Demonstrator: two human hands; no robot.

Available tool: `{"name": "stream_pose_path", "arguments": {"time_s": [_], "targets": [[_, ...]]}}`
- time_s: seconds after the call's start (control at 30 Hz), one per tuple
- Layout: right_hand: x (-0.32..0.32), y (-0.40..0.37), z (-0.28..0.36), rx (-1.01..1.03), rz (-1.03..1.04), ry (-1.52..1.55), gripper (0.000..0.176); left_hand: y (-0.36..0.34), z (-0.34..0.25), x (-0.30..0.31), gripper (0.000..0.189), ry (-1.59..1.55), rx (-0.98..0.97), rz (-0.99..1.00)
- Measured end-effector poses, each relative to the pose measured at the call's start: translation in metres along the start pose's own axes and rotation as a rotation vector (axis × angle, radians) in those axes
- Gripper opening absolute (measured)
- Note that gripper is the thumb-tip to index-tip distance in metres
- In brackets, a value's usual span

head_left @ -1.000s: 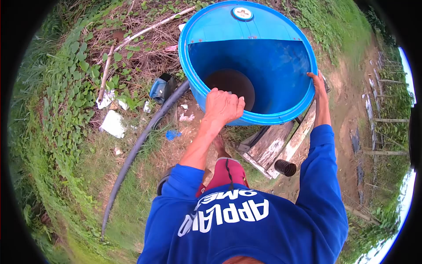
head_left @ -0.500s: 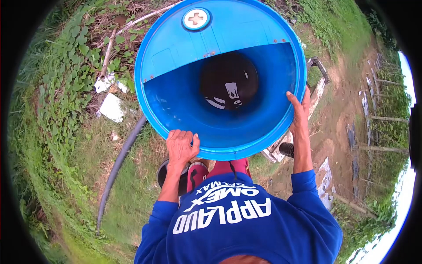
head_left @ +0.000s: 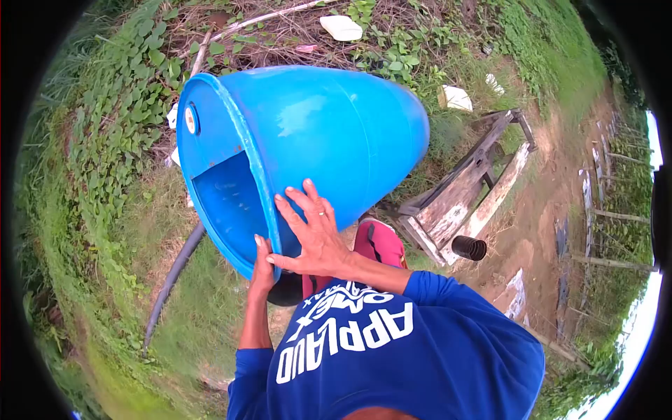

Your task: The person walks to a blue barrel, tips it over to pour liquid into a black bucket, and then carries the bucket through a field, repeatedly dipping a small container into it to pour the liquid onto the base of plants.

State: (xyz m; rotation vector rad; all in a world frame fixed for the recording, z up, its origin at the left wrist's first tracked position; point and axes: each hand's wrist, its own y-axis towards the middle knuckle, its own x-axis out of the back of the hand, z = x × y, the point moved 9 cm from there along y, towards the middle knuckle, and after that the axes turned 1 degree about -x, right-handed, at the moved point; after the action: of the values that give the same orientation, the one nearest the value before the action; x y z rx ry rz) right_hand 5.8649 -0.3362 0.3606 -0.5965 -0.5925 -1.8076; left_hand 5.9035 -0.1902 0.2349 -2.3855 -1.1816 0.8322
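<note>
**Item held.** Blue barrel (head_left: 329, 133), lying tipped on its side. Its partly cut-away top faces the person's left and slightly down, and the round cap (head_left: 190, 119) sits on the remaining half of the top. The closed end points away over the grass. Whether any part rests on the person's leg or on the wooden stand (head_left: 458, 192) just beside it cannot be told.

**Hands.** Both are on the barrel, close together at the lower rim.
- The left hand (head_left: 262, 266) is hooked onto the rim edge from below, fingers curled around it.
- The right hand (head_left: 315, 234) lies flat with fingers spread on the outer wall just behind the rim. It presses but does not grip.

**Surroundings.**
- 1 black hose (head_left: 171, 280) runs through the grass to the left.
- 1 short corrugated pipe (head_left: 469, 247) sits at the near end of the stand.
- White litter (head_left: 341, 26) lies among the weeds beyond.

**Step in hand (judgement).** The barrel is being held tilted, mouth low, with its weight carried at the rim.

**Handling note (judgement).** Any further tilt or turn calls for the left hand to keep its hook on the rim. The right hand must steady the smooth, curved wall, where a flat palm could slip.
</note>
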Motion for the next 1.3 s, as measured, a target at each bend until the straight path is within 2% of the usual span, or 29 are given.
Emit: {"name": "stream_pose_path", "arguments": {"time_s": [0.03,0.07,0.13,0.2,0.27,0.3,0.33,0.37,0.4,0.47,0.53,0.57,0.6,0.7,0.77,0.9,0.97,1.0,1.03,1.07,1.1,1.17,1.23,1.27,1.3], "targets": [[-0.010,0.005,-0.001,0.050,0.060,0.035,0.080,-0.006,-0.026,-0.002,0.077,0.138,-0.073,-0.071],[-0.014,0.007,-0.012,0.053,0.071,0.040,0.080,-0.013,-0.048,-0.002,0.077,0.098,-0.113,-0.095],[-0.019,0.014,-0.039,0.116,0.094,0.237,0.065,-0.012,-0.064,0.012,0.077,0.055,-0.163,-0.129],[0.003,0.026,-0.089,0.048,0.027,0.166,0.053,-0.016,-0.065,0.050,0.076,0.059,-0.166,-0.386],[0.032,0.038,-0.176,-0.134,-0.125,0.135,0.051,-0.016,-0.071,0.048,0.076,0.100,-0.143,-0.407],[0.045,0.042,-0.232,-0.259,-0.186,0.100,0.050,-0.019,-0.068,0.046,0.076,0.129,-0.114,-0.423],[0.056,0.044,-0.293,-0.301,-0.254,0.012,0.051,-0.020,-0.065,0.049,0.076,0.151,-0.092,-0.460],[0.072,0.042,-0.349,-0.534,-0.218,0.067,0.057,-0.020,-0.063,0.050,0.076,0.154,-0.072,-0.477],[0.092,0.044,-0.390,-0.573,-0.240,0.050,0.062,-0.021,-0.063,0.053,0.076,0.160,-0.068,-0.542],[0.113,0.032,-0.522,-0.653,-0.351,-0.094,0.062,-0.022,-0.073,0.054,0.077,0.169,-0.101,-0.639],[0.134,0.018,-0.624,-0.914,-0.358,-0.158,0.063,-0.012,-0.091,0.044,0.079,0.181,-0.131,-0.664],[0.138,0.012,-0.678,-0.936,-0.267,-0.167,0.067,-0.014,-0.091,0.050,0.079,0.199,-0.122,-0.794],[0.134,0.011,-0.718,-0.953,-0.175,-0.170,0.072,-0.015,-0.091,0.054,0.078,0.194,-0.111,-0.836],[0.139,0.026,-0.743,-1.023,-0.200,-0.005,0.073,-0.018,-0.092,0.055,0.076,0.164,-0.085,-0.953],[0.124,0.021,-0.769,-1.163,-0.215,0.181,0.079,-0.029,-0.090,0.055,0.075,0.145,-0.064,-1.025],[0.097,0.016,-0.798,-1.209,-0.196,0.213,0.084,-0.046,-0.095,0.055,0.069,0.106,-0.106,-1.055],[0.109,0.027,-0.783,-1.128,-0.116,0.032,0.086,-0.055,-0.100,0.068,0.067,0.085,-0.122,-1.032],[0.115,0.035,-0.757,-1.108,-0.167,0.071,0.083,-0.056,-0.102,0.081,0.065,-0.012,-0.115,-0.875],[0.112,0.034,-0.759,-1.104,-0.164,0.070,0.083,-0.052,-0.100,0.082,0.062,-0.112,-0.107,-0.716],[0.114,0.030,-0.773,-1.082,-0.201,0.001,0.081,-0.022,-0.123,0.054,0.061,-0.055,-0.115,-0.540],[0.119,0.031,-0.782,-1.057,-0.240,-0.069,0.079,-0.008,-0.130,0.052,0.061,-0.063,-0.124,-0.539],[0.123,0.038,-0.778,-1.023,-0.274,-0.122,0.077,-0.001,-0.143,0.070,0.061,-0.004,-0.193,-0.740],[0.107,0.034,-0.801,-1.105,-0.299,0.270,0.078,0.004,-0.155,0.068,0.062,0.220,-0.254,-1.126],[0.104,0.043,-0.773,-1.147,-0.440,0.550,0.077,0.008,-0.158,0.063,0.062,0.207,-0.279,-1.146],[0.104,0.050,-0.764,-1.116,-0.429,0.563,0.077,0.020,-0.159,0.055,0.061,0.203,-0.242,-1.033]]}}
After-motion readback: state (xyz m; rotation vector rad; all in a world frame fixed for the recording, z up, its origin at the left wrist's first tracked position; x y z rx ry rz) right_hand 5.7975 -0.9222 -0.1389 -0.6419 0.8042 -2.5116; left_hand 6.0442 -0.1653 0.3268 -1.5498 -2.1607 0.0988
